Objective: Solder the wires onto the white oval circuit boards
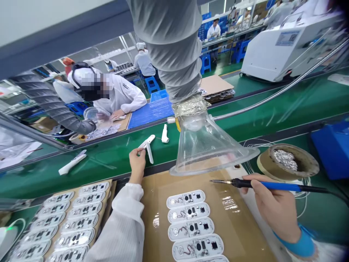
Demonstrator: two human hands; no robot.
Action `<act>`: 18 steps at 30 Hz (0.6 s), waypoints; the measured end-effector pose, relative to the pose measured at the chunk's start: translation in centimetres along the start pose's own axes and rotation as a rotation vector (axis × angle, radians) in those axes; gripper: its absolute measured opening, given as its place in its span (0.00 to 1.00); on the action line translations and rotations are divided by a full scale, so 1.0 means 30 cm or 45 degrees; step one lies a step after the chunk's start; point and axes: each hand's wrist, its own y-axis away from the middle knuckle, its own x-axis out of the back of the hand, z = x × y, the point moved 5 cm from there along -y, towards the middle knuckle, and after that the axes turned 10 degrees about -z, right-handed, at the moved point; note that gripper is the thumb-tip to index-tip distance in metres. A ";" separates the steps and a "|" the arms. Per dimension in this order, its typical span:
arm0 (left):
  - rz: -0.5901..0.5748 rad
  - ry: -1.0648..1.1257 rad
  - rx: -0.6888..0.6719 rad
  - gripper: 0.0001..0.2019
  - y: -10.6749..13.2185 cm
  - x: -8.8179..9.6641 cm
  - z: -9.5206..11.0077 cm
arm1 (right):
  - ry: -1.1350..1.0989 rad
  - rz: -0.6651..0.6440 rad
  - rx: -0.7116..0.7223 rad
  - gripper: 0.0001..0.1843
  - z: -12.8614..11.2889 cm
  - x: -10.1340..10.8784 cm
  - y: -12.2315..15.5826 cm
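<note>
My left hand [137,162] reaches forward to the green conveyor belt [109,156] and is closed on a white plastic housing [148,145] lying there. My right hand [272,203] grips a blue-handled soldering iron [261,185], its tip pointing left above the brown work mat [237,225]. A column of several white circuit boards [191,225] lies on the mat between my hands. A clear funnel hood [204,145] on a grey hose hangs just above the mat.
A tray of several more white boards [68,222] sits at the left. Other white housings [72,163] [165,133] lie on the belt. A tip-cleaner pot with metal wool [289,162] stands at the right beside a blue box [332,149]. A person in white works across the belt.
</note>
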 end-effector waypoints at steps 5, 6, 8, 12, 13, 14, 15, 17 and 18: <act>-0.065 -0.210 -0.102 0.08 0.021 -0.062 0.100 | 0.038 0.002 -0.062 0.13 0.040 0.009 0.016; -0.126 -0.246 -0.115 0.10 0.004 -0.086 0.125 | 0.054 0.002 -0.068 0.13 0.046 0.011 0.018; -0.254 -0.311 -0.105 0.14 -0.049 -0.138 0.169 | 0.097 -0.008 -0.060 0.14 0.048 0.012 0.020; -0.410 -0.395 -0.037 0.18 -0.159 -0.219 0.233 | 0.190 -0.024 -0.026 0.14 0.024 0.007 0.011; -0.428 -0.403 -0.042 0.18 -0.172 -0.232 0.247 | 0.195 -0.025 -0.027 0.14 0.018 0.006 0.008; -0.439 -0.406 -0.063 0.19 -0.176 -0.245 0.261 | 0.192 -0.022 -0.029 0.14 0.014 0.006 0.006; -0.446 -0.405 -0.097 0.19 -0.172 -0.256 0.275 | 0.183 -0.017 -0.029 0.14 0.011 0.006 0.004; -0.452 -0.390 -0.198 0.18 -0.145 -0.275 0.301 | 0.165 -0.001 -0.030 0.13 0.012 0.009 0.002; -0.453 -0.374 -0.255 0.18 -0.126 -0.284 0.312 | 0.158 0.006 -0.031 0.13 0.015 0.011 0.002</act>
